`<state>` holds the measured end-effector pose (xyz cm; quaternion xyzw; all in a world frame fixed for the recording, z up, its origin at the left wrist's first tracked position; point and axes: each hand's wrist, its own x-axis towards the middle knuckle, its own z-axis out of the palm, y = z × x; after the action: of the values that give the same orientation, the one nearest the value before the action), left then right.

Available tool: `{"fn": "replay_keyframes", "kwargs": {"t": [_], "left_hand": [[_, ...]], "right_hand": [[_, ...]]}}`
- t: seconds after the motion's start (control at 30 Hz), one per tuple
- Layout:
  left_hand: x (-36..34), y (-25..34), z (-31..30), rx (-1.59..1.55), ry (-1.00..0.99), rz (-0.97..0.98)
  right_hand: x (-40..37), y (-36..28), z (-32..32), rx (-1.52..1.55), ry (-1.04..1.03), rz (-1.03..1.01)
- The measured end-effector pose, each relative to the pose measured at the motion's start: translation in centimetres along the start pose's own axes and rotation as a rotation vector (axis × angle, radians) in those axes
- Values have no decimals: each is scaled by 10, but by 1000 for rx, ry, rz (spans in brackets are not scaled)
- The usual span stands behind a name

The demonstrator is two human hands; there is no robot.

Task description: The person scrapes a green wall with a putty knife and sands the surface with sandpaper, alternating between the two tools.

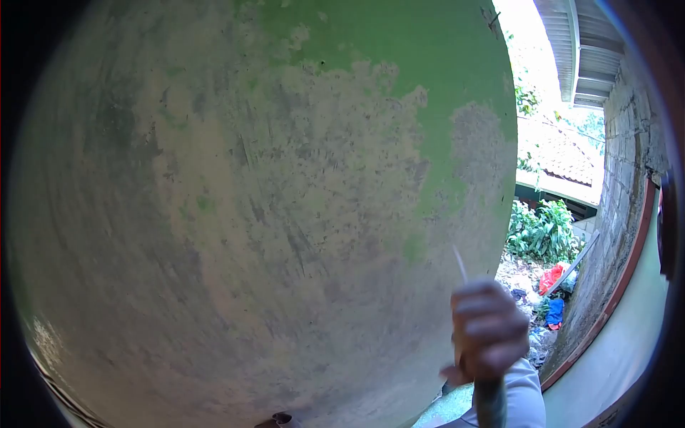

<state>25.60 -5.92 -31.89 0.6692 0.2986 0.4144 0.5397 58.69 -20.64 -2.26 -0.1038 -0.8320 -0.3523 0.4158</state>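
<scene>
My right hand (489, 332) is raised at the lower right, blurred by motion, its fingers closed in a fist. From the top of the fist sticks a thin pale blade (461, 264), seen almost edge-on, like that of a scraper; its handle is hidden inside the fingers. Just left of the blade stands a large wall (307, 214), with patches of green paint (457, 43) at the top and right and bare, scuffed grey-beige plaster over the rest. My left hand is out of view.
Right of the wall's edge a narrow passage runs beside a block wall (617, 192). Leafy plants (546, 228), a red bag (551, 278) and a blue item (554, 312) lie along it, under a metal roof (596, 50). A brown round-rimmed thing (283, 419) shows at the bottom.
</scene>
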Motion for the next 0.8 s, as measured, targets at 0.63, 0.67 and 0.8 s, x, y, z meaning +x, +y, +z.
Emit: {"fn": "replay_keyframes", "kwargs": {"t": [0.63,0.67,0.8], "left_hand": [[6,4,2,-118,-16,-8],[2,6,-1,-117,-23,-17],[0,13,1,-147,-24,-12]], "right_hand": [[1,19,-6,35,-22,5],[-4,45,-10,-117,68,34],[-2,22,-5,-117,123,48]]}}
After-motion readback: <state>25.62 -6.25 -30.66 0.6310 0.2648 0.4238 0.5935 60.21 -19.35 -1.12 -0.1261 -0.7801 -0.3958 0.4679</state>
